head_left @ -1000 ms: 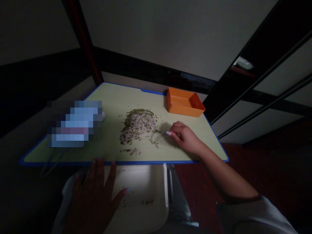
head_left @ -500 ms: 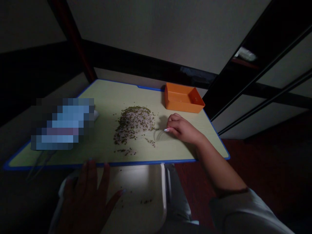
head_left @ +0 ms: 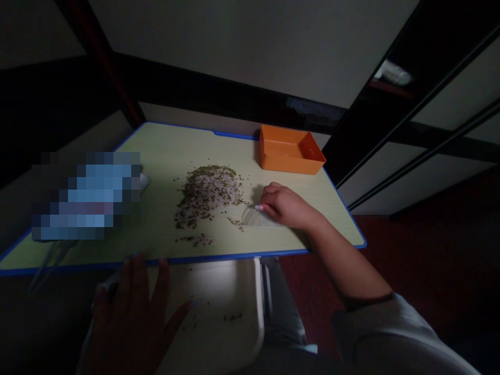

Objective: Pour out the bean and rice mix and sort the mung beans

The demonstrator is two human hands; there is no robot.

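My right hand is closed, its thumb and fingers pinching a clear semicircular protractor over the pale board. Just left of the protractor spreads a mixed heap of small dark green beans and pale grains. A few stray bits trail between the heap and the protractor's curved edge. My left hand is in shadow with its fingers spread, holding nothing that shows. It is over a white basin, fingertips near the board's front edge; whether they touch it I cannot tell.
The pale yellow board has a blue rim. An orange open box stands at its back right corner. A pixelated bluish thing lies at the left, with thin prongs near the rim. Several dark bits sit in the basin.
The protractor shows more of its face and straight edge now, apparently tilted flatter. My right hand stays pinched on it. The whole view has shifted slightly; the heap looks much the same.
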